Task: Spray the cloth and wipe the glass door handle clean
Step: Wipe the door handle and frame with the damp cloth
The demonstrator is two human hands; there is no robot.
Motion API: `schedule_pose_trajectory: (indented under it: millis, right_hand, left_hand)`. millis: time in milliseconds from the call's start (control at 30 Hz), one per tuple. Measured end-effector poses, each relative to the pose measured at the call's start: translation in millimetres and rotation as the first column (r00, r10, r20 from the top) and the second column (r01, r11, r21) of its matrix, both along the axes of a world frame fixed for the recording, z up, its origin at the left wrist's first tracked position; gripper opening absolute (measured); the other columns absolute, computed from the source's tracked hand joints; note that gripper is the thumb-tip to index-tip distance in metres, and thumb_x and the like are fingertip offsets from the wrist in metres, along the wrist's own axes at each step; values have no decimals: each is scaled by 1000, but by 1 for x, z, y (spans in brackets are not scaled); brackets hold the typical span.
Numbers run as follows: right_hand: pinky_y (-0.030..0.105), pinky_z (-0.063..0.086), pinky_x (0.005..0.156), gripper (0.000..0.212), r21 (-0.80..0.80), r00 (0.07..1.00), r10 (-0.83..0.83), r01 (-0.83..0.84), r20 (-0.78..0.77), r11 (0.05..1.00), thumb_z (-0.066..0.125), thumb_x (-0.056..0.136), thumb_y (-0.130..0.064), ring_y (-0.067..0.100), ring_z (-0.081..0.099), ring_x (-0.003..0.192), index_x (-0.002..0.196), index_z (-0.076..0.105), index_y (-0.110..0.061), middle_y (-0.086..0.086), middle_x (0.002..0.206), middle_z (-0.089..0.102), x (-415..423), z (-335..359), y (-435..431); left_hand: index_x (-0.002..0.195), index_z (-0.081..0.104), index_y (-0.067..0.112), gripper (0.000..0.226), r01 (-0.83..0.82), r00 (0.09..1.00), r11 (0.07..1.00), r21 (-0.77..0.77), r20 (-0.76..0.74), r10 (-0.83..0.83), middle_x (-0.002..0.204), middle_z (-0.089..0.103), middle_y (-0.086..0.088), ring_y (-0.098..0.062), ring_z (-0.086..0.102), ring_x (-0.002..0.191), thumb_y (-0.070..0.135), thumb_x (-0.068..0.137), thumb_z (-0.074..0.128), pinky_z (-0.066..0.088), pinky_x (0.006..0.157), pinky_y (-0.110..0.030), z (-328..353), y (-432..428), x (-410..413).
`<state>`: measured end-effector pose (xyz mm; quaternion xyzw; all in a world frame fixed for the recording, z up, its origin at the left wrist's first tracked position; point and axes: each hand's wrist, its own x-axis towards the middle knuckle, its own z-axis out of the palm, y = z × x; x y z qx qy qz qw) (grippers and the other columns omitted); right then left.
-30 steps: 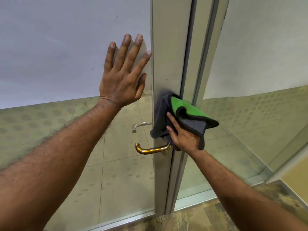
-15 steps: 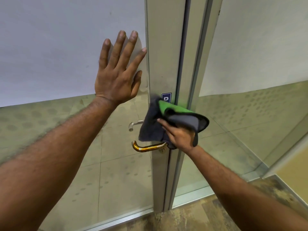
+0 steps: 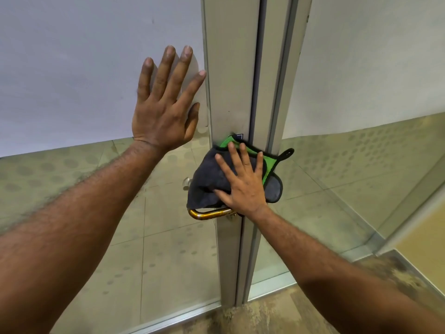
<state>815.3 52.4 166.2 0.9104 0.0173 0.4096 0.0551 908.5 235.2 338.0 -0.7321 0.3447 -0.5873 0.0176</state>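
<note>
Two grips on the door. Leftmost, the left grip (image 3: 163, 109): fingers straight and spread, palm flat on the frosted glass panel (image 3: 72, 68), holding nothing, just beside the metal stile (image 3: 231, 68). Reads as bracing.

Next, the handle (image 3: 208, 214): brass-coloured lever, long axis horizontal, free end curving off to the left, root at the stile. It sits directly below the right grip, just under the heel of the palm. Can't tell whether it touches the lower edge of the cloth (image 3: 204, 186). Visible part is shiny, no marks I can make out.

That cloth is dark grey with a green face and black edging, bunched on the stile above the lever, its loop poking out rightward.

Last, the right grip (image 3: 243, 186): fingers straight, pressing the cloth flat, not curled round it. It's the nearer one. My read: the next stroke goes down, then left along the lever, and the cloth could slip without a pinch.
</note>
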Motion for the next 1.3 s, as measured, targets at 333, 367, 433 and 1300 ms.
schedule_pose_trajectory:
  millis: [333, 367, 433, 1300]
  right_hand:
    - [62, 1, 120, 88, 248, 981, -5, -45, 195, 968, 62, 82, -55, 32, 4, 151, 153, 27, -17, 19, 162, 18, 12, 36, 17]
    - [63, 0, 119, 89, 223, 984, -7, -34, 180, 974, 59, 84, -62, 34, 5, 151, 154, 26, -17, 17, 162, 14, 13, 39, 21]
    - [63, 0, 119, 90, 116, 993, 19, -32, 115, 993, 57, 85, -67, 34, 4, 151, 155, 23, -22, 12, 162, 6, 11, 35, 23]
    - [53, -1, 123, 85, 184, 994, 83, -94, 65, 978, 66, 74, -19, 23, 5, 153, 152, 33, -20, 10, 164, 19, -12, 22, -14]
  left_hand:
    - [157, 36, 17, 58, 13, 1000, 1000, -3, 14, -13, 160, 32, -21, -43, 29, 147, 33, 102, 45, 22, 118, -61, -1, -3, -1]
    - [156, 36, 17, 58, 17, 1000, 1000, -4, 16, -16, 160, 32, -21, -43, 29, 147, 33, 101, 45, 22, 118, -61, -1, -4, -1]
    - [157, 36, 17, 58, 18, 1000, 1000, -8, 20, -18, 160, 32, -21, -43, 29, 147, 33, 102, 45, 21, 118, -61, -1, -4, 0]
    - [159, 29, 18, 60, -15, 1000, 999, 29, -22, 16, 162, 26, -21, -44, 23, 149, 37, 103, 41, 14, 119, -60, 0, 0, -4]
